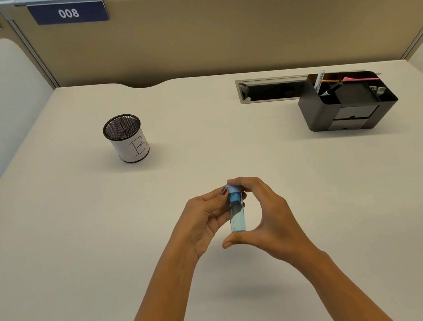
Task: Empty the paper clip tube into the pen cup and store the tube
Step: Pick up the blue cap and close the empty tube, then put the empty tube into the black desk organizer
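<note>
A clear blue paper clip tube (237, 218) with a blue cap (234, 192) is held upright above the middle of the desk. My left hand (204, 219) grips the tube's upper body from the left. My right hand (264, 214) has fingers on the cap and its thumb under the tube's base. What is inside the tube cannot be made out. The pen cup (127, 139), black mesh with a white paper label marked "B", stands at the far left of the desk, well away from both hands.
A black desk organizer (346, 103) with pens and pink notes sits at the far right, in front of a recessed cable tray (271, 88). Beige partition walls (213, 29) close the desk at the back and sides.
</note>
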Demonstrator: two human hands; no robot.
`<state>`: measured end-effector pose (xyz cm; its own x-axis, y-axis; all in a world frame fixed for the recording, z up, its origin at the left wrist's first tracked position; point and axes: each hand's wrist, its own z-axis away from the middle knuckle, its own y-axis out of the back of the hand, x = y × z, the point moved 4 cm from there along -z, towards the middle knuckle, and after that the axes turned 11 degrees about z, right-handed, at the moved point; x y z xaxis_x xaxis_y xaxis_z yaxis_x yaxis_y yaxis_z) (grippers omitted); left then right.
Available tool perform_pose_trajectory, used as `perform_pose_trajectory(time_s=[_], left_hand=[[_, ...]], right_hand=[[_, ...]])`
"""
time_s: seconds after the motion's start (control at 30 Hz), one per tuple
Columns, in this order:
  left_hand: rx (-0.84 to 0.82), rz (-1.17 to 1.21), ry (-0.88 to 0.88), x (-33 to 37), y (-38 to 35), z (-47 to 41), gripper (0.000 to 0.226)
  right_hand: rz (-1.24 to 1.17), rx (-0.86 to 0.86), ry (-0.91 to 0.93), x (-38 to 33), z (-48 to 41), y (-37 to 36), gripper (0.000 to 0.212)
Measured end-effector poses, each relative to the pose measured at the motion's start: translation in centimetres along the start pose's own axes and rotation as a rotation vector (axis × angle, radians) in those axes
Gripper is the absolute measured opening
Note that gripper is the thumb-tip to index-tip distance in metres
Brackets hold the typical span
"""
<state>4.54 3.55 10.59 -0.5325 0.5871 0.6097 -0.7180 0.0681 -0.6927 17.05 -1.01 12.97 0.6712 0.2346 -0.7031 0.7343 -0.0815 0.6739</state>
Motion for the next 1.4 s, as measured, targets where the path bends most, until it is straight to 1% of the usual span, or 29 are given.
perform_pose_trajectory(time_s=[0.17, 0.27, 0.37, 0.47, 0.57, 0.63, 0.67, 0.8, 0.87, 0.97, 1.07, 1.13, 1.17, 1.2, 1.3, 1.4], left_hand=[[0.002, -0.011, 0.011, -0.1, 0.1, -0.2, 0.024], [-0.012, -0.041, 0.037, -0.3, -0.1, -0.2, 0.039], [0.013, -0.052, 0.026, -0.3, -0.2, -0.4, 0.035], [0.045, 0.025, -0.027, -0.2, -0.3, -0.8, 0.032], [0.060, 0.091, -0.085, -0.2, -0.4, -1.2, 0.032], [0.072, 0.096, -0.108, -0.4, -0.6, -1.5, 0.030], [0.080, 0.096, -0.113, -0.6, -0.7, -1.7, 0.028], [0.091, 0.085, -0.136, -1.3, -1.4, -2.5, 0.029], [0.065, 0.056, -0.151, -1.5, -1.9, -2.8, 0.030], [0.071, -0.033, -0.179, -1.8, -2.8, -3.4, 0.029], [0.150, -0.209, -0.234, -1.7, -3.7, -4.4, 0.029], [0.165, -0.339, -0.289, -1.6, -4.9, -5.3, 0.030], [0.162, -0.391, -0.316, -1.5, -5.8, -5.8, 0.031], [0.155, -0.430, -0.337, -1.5, -6.7, -6.5, 0.031], [0.121, -0.571, -0.412, -1.8, -9.6, -8.9, 0.034], [0.059, -0.807, -0.553, -2.5, -12.7, -11.9, 0.041]], right_hand=[[0.005, -0.001, -0.015, 0.3, 0.0, -0.1, 0.093], [-0.017, 0.000, -0.041, 0.5, 0.1, -0.2, 0.092], [-0.050, 0.011, -0.078, 0.6, 0.4, -0.4, 0.088], [-0.083, 0.120, -0.146, 0.9, 1.1, -0.5, 0.075], [-0.143, 0.298, -0.272, 1.4, 1.8, -0.2, 0.047], [-0.144, 0.375, -0.336, 1.9, 2.0, 0.0, 0.030], [-0.135, 0.395, -0.355, 2.2, 2.0, 0.1, 0.027], [-0.073, 0.460, -0.374, 3.1, 2.0, 0.8, 0.026], [-0.101, 0.495, -0.399, 3.7, 2.0, 1.3, 0.024], [-0.254, 0.563, -0.499, 5.2, 2.0, 2.2, 0.020], [-0.577, 0.623, -0.684, 7.2, 1.8, 3.3, 0.021], [-0.775, 0.667, -0.737, 8.3, 1.6, 4.6, 0.023], [-0.834, 0.695, -0.736, 8.9, 1.5, 5.4, 0.024], [-0.860, 0.726, -0.729, 9.4, 1.2, 6.4, 0.025], [-0.820, 0.831, -0.716, 11.1, 0.6, 9.3, 0.025], [-0.717, 0.926, -0.713, 12.9, -0.4, 11.9, 0.023]])
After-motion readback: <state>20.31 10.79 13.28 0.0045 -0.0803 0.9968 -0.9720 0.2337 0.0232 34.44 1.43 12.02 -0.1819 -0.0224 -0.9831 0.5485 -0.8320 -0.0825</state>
